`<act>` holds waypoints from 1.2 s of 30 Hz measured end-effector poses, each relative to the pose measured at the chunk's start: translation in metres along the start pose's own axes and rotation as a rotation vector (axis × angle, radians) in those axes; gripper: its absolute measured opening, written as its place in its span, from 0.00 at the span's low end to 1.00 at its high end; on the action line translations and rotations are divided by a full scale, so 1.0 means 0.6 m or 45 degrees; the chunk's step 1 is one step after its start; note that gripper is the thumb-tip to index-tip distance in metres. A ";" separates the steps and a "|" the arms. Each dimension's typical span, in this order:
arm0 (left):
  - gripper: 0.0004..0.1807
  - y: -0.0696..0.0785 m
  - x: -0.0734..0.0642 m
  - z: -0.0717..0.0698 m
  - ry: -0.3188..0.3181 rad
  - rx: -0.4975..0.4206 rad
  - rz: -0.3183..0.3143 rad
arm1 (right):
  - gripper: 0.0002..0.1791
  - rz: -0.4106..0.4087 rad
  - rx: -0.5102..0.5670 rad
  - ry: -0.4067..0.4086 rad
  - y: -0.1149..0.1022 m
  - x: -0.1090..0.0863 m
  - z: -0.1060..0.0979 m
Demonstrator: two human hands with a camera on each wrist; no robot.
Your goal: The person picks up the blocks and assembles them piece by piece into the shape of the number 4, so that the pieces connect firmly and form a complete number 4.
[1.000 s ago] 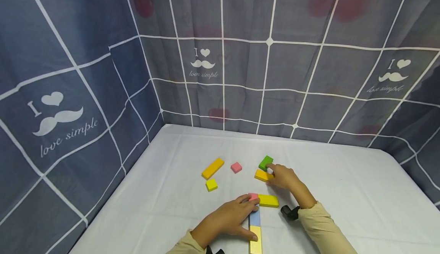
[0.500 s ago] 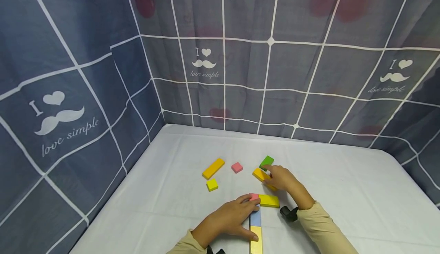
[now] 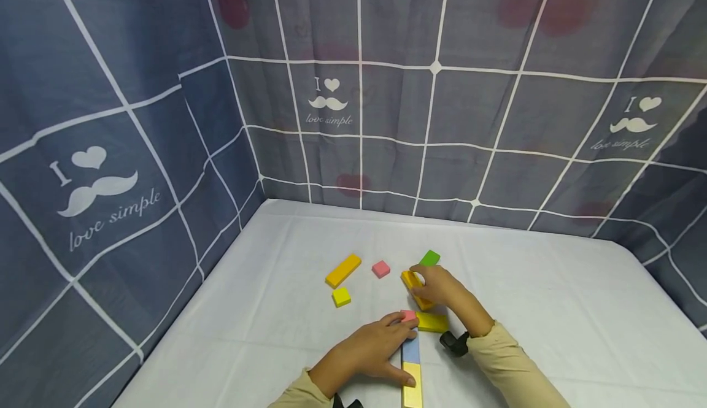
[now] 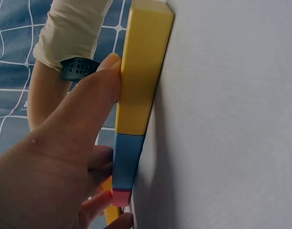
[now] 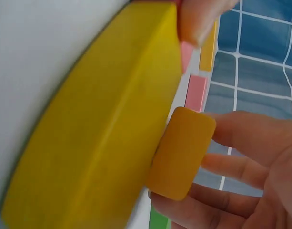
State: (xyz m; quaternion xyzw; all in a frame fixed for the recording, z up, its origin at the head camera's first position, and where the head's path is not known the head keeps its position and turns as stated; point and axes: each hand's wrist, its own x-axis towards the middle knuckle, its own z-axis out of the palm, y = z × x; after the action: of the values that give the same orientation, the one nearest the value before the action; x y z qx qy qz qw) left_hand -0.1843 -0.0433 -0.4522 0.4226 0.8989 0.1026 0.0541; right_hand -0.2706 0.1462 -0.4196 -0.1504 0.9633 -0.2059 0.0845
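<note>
Right grip (image 3: pixel 442 286) hides parts of orange block (image 3: pixel 409 281), green block (image 3: pixel 430 257); head view's edge crops pale-yellow block (image 3: pixel 412 395).

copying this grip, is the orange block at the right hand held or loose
Held: the right wrist view shows the right hand pinching the orange block from opposite sides. Lifted or not, cannot tell.

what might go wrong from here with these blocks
The right hand holds an orange block close to the yellow block, so it may bump that one out of place. The left hand touches the row at the pink block and the pale yellow block; a small twist might push the row crooked. The green block sits close enough behind the right hand to be nudged.
</note>
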 end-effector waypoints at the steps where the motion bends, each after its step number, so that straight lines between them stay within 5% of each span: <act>1: 0.40 0.000 0.000 0.000 0.001 -0.001 -0.001 | 0.26 0.007 -0.013 0.003 -0.002 0.001 0.002; 24: 0.39 0.001 0.006 0.001 -0.008 0.016 0.016 | 0.31 0.084 -0.098 -0.019 -0.035 0.010 0.017; 36: 0.40 0.001 0.001 0.000 -0.010 0.036 0.005 | 0.37 -0.191 -0.117 -0.076 0.007 0.005 -0.003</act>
State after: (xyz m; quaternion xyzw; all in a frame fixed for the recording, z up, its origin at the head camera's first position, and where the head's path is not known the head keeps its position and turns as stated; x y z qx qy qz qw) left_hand -0.1842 -0.0427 -0.4521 0.4254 0.8992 0.0886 0.0514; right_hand -0.2747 0.1497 -0.4200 -0.2318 0.9547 -0.1628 0.0907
